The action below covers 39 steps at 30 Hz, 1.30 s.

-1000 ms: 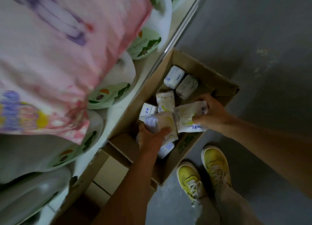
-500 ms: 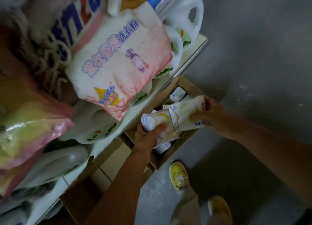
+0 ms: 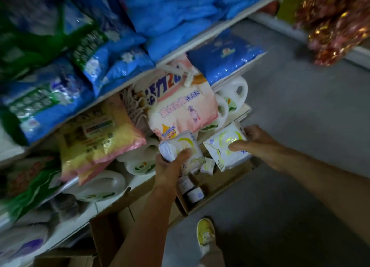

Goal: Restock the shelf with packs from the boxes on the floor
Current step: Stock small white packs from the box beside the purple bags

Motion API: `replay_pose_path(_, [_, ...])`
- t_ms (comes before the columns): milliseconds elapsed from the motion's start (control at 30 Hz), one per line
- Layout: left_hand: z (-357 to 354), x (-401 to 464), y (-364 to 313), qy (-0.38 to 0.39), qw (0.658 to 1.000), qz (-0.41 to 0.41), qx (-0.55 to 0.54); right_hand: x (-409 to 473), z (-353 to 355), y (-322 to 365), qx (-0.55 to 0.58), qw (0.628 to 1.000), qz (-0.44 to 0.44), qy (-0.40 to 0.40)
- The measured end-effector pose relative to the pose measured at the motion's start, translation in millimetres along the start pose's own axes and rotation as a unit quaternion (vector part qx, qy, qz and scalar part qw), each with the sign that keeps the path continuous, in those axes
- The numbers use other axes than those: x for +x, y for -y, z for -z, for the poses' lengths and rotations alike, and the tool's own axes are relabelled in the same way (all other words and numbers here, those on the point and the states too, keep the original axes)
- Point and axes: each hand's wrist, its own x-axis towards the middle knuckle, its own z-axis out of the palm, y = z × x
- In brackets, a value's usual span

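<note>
My left hand (image 3: 170, 170) grips a white pack with yellow-green print (image 3: 181, 148), lifted above the open cardboard box (image 3: 226, 188) on the floor. My right hand (image 3: 254, 140) holds a second, flatter white pack (image 3: 224, 146) by its right side, thumb across its front. Both packs hang in front of the lower shelf (image 3: 140, 184), just below a pink and white bag (image 3: 180, 110). More small packs (image 3: 192, 190) lie in the box under my left wrist.
Shelves on the left carry blue bags (image 3: 112, 58), a yellow and pink bag (image 3: 96, 140), white jugs (image 3: 232, 94) and green bags (image 3: 26, 178). Another cardboard box (image 3: 112, 232) stands nearer me. My yellow shoe (image 3: 205, 232) is on the grey floor (image 3: 300, 106).
Both hands have risen out of the box with their packs and the two packs have moved apart. My view has swung up from the box to the shelves.
</note>
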Motion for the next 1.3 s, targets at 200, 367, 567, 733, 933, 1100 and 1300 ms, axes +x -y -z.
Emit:
replay_pose_path(200, [21.2,-85.9,-55.8,0.042,0.998,-0.030,-0.041,-48.2,5.8,86.1,0.005,0.997,0.072,0.030])
replay_pose_path(367, [31.1,-156.8,-91.1,0.070,0.994,-0.064,-0.049,-94.6,-8.5,145.5,0.068,0.986,0.152,-0.028])
replay_pose_path(567, [52.6,-212.9,-117.8,0.019,0.991,-0.094,-0.089,-151.6,-30.0,185.0,0.064,0.972,0.216,0.063])
replay_pose_path(733, [79.9,-257.1,-133.4,-0.008,0.983,-0.123,-0.134,-189.2,-48.1,214.5,0.044,0.964,0.219,0.144])
replay_pose_path(933, [130.2,-303.5,-147.1,-0.054,0.970,-0.164,-0.169,-228.3,-98.4,260.7,0.012,0.944,0.266,0.196])
replay_pose_path(1100, [178.7,-336.9,-157.6,-0.104,0.957,-0.197,-0.187,-250.5,-148.6,295.6,-0.044,0.927,0.311,0.206])
replay_pose_path(1300, [255.6,-366.7,-165.2,-0.150,0.937,-0.216,-0.232,-276.3,-222.9,329.0,-0.070,0.897,0.343,0.269])
